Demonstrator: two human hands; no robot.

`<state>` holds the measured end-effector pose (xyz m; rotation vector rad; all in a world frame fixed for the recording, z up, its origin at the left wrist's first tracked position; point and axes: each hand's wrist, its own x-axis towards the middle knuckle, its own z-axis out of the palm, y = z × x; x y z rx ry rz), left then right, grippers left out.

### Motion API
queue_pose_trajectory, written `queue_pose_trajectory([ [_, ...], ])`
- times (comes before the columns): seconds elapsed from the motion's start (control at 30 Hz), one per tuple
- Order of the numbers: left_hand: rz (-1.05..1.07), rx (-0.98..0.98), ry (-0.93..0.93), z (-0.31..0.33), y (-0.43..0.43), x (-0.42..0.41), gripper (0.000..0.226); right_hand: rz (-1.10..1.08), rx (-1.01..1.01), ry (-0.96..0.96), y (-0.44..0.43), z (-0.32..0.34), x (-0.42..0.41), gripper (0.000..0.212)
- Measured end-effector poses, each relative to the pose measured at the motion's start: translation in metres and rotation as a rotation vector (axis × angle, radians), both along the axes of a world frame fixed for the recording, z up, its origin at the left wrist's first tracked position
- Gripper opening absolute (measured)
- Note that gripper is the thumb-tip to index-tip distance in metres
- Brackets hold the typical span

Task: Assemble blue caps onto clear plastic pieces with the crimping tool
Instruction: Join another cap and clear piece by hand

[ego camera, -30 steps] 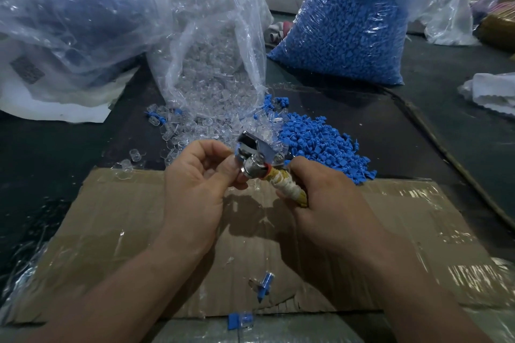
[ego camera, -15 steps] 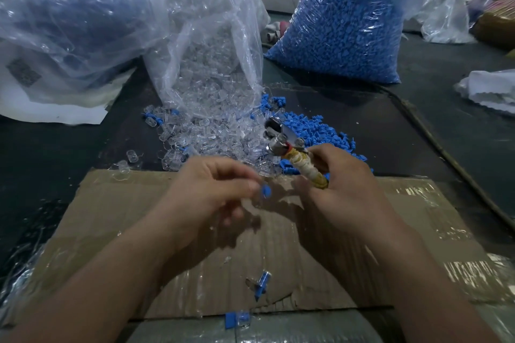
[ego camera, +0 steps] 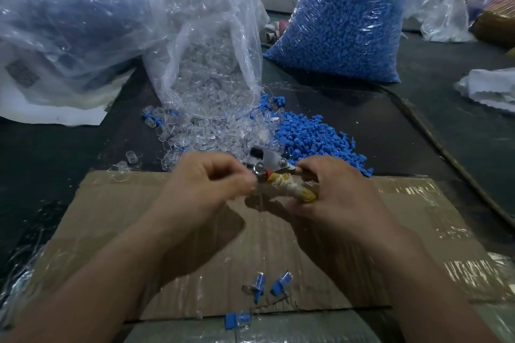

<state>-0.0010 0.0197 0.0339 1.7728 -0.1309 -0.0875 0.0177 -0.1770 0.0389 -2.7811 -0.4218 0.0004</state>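
- Crimper (ego camera: pixel 274 175) is at the middle of our view, over the far edge of the cardboard (ego camera: pixel 418 217), metal head toward 10 o'clock and wrapped handle toward 4 o'clock.
- Our right hand (ego camera: pixel 334 198) grips the handle, fingers curled round it.
- Our left hand (ego camera: pixel 206 184) meets the head from 9 o'clock, fingers curled toward the thumb; it is blurred, so we cannot tell whether it pinches anything.
- We see loose caps (ego camera: pixel 315 139) heaped on the dark table (ego camera: pixel 418 133) at 2 o'clock of the crimper.
- We see clear pieces (ego camera: pixel 211 133) spilled at 10 o'clock, touching the caps, below the mouth of a clear bag (ego camera: pixel 206 50) at 11 o'clock.
- At 1 o'clock, well beyond the heap, stands a full cap bag (ego camera: pixel 342 30).
- At 6 o'clock two capped pieces (ego camera: pixel 257 287) lie side by side on the cardboard; a third piece (ego camera: pixel 238 320) lies just past its near edge.
- At 10 o'clock, far back, we see a big bag (ego camera: pixel 69 17); at 2 o'clock, well apart, a white cloth (ego camera: pixel 490 89).
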Motion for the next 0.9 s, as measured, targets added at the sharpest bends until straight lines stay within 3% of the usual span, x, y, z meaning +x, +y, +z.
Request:
queue_pose_trajectory([
  [0.1,0.392,0.149,-0.189,-0.008,0.008,0.011,0.017,0.021,-0.046,0.037,0.002,0.000,0.000,0.053],
  [0.17,0.462,0.292,-0.229,-0.014,0.010,0.014,0.018,0.037,-0.064,0.051,0.003,0.000,0.000,0.058],
  [0.3,0.389,0.642,-0.297,-0.021,0.009,0.017,0.017,0.076,-0.092,0.093,0.004,0.002,-0.002,0.064],
  [0.47,0.282,0.806,-0.237,-0.027,0.008,0.019,0.034,0.132,-0.114,0.121,0.006,0.001,-0.004,0.068],
  [0.67,0.250,0.876,-0.263,-0.028,0.008,0.021,0.041,0.165,-0.162,0.173,0.007,-0.003,-0.002,0.075],
  [0.9,0.222,0.883,-0.351,-0.027,0.008,0.019,0.028,0.176,-0.158,0.204,0.006,-0.003,-0.001,0.081],
])
